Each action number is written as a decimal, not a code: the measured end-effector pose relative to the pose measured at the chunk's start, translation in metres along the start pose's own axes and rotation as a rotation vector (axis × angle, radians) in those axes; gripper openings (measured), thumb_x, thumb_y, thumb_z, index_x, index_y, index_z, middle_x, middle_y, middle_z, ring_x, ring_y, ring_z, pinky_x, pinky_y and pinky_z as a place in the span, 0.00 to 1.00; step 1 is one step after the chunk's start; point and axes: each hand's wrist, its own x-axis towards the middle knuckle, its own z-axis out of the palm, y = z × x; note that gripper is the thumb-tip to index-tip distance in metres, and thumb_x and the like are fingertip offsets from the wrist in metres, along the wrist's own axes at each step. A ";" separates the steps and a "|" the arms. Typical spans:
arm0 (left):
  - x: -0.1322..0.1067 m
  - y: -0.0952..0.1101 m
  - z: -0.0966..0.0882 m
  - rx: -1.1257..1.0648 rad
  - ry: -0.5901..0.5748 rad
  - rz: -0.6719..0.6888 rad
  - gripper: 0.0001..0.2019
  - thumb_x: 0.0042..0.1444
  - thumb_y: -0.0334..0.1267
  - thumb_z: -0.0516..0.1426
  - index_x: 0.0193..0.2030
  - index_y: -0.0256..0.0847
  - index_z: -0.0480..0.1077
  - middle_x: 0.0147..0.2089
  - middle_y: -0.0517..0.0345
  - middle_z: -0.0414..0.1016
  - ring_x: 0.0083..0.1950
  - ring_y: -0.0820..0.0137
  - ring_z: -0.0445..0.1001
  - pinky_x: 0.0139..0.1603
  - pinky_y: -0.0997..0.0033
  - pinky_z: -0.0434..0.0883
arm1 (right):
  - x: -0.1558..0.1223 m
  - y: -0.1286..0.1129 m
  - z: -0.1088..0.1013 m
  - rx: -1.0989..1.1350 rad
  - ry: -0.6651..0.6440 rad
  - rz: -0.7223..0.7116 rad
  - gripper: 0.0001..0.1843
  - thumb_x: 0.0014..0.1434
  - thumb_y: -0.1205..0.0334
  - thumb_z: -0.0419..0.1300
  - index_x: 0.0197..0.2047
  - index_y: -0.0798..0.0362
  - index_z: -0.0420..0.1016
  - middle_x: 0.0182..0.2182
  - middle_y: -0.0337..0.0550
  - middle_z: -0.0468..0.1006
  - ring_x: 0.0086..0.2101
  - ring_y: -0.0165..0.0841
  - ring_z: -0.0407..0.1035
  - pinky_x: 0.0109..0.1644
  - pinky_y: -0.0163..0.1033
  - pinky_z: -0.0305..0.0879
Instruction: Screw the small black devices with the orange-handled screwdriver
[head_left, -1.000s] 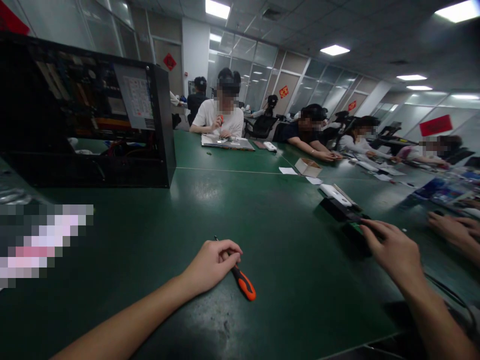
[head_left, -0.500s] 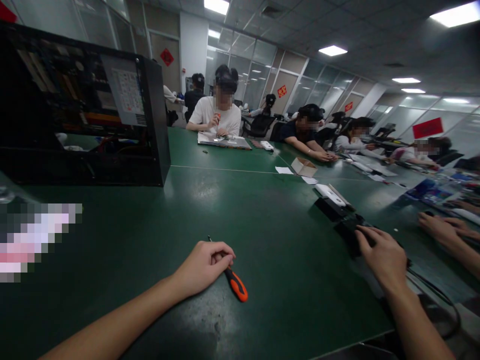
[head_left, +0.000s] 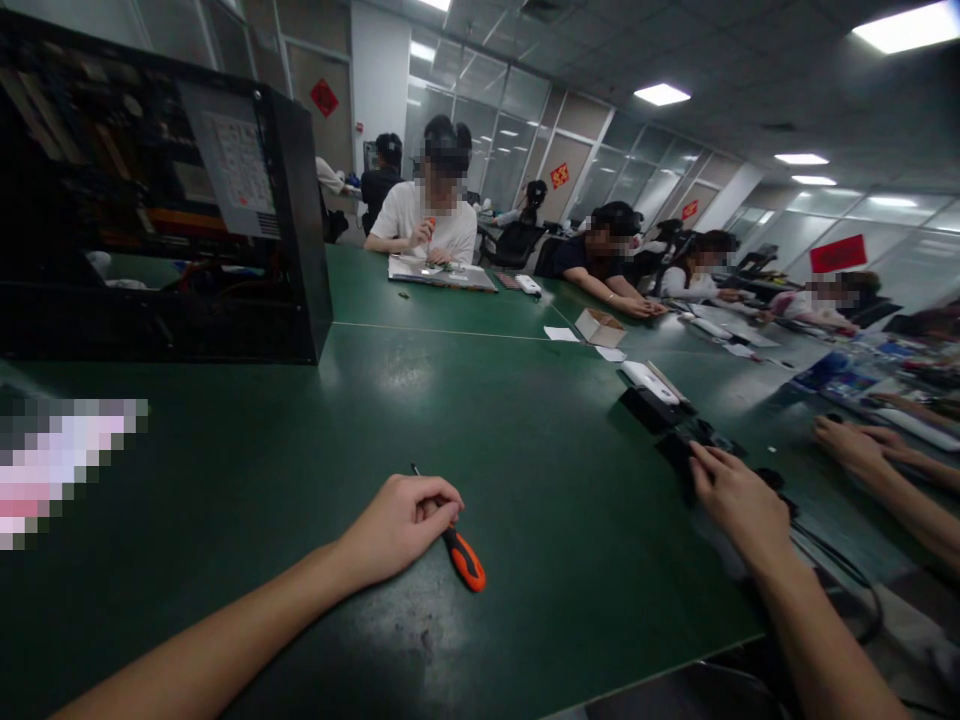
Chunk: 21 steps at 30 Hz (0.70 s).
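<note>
My left hand (head_left: 409,525) rests on the green table with its fingers curled round a screwdriver (head_left: 466,562). The orange and black handle sticks out toward me, and the thin tip shows beyond my knuckles. Farther right, my right hand (head_left: 739,500) reaches over a group of dark things, its fingers bent and close together at a black flat object (head_left: 677,447). What lies under those fingers is hidden. Black cables (head_left: 844,560) run beside that wrist.
An opened black computer case (head_left: 292,230) stands at the left. Beyond my right hand lie a white device (head_left: 651,382) and a small cardboard box (head_left: 600,328). Another person's hands (head_left: 855,445) are at the right; a person in white (head_left: 450,215) works across the table.
The view has shifted slightly, so everything sits a little further left and higher. My left hand stays on the screwdriver; my right hand stays by the black object.
</note>
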 end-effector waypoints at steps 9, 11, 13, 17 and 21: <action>0.001 -0.004 0.001 0.030 -0.006 0.033 0.11 0.63 0.38 0.56 0.40 0.37 0.79 0.31 0.57 0.79 0.28 0.72 0.71 0.31 0.75 0.64 | 0.026 0.037 0.017 0.336 -0.045 0.021 0.27 0.64 0.45 0.50 0.48 0.50 0.85 0.46 0.49 0.84 0.46 0.48 0.78 0.49 0.49 0.74; 0.000 -0.004 0.001 0.033 -0.006 0.032 0.11 0.63 0.38 0.56 0.40 0.37 0.79 0.31 0.57 0.79 0.28 0.72 0.71 0.30 0.75 0.64 | 0.028 0.037 0.019 0.334 -0.034 0.047 0.26 0.63 0.44 0.51 0.47 0.50 0.85 0.46 0.48 0.84 0.46 0.49 0.78 0.48 0.49 0.74; 0.000 -0.004 0.001 0.041 -0.010 0.028 0.11 0.64 0.39 0.55 0.40 0.37 0.79 0.31 0.56 0.79 0.29 0.72 0.71 0.30 0.75 0.64 | 0.027 0.031 0.017 0.275 -0.040 0.033 0.25 0.63 0.45 0.52 0.47 0.49 0.85 0.48 0.48 0.83 0.45 0.49 0.78 0.45 0.50 0.75; -0.001 -0.005 0.000 0.051 -0.020 0.020 0.12 0.64 0.39 0.55 0.41 0.37 0.79 0.31 0.57 0.79 0.28 0.72 0.70 0.30 0.74 0.63 | 0.020 0.016 0.007 0.163 -0.065 0.001 0.24 0.66 0.49 0.49 0.52 0.49 0.81 0.55 0.47 0.80 0.45 0.49 0.78 0.41 0.50 0.75; 0.000 -0.006 0.001 0.069 -0.016 0.017 0.12 0.64 0.40 0.56 0.40 0.38 0.79 0.30 0.57 0.78 0.28 0.72 0.68 0.29 0.74 0.62 | 0.014 0.007 0.003 0.130 -0.056 -0.022 0.24 0.68 0.52 0.46 0.54 0.50 0.79 0.58 0.44 0.77 0.47 0.47 0.77 0.42 0.48 0.74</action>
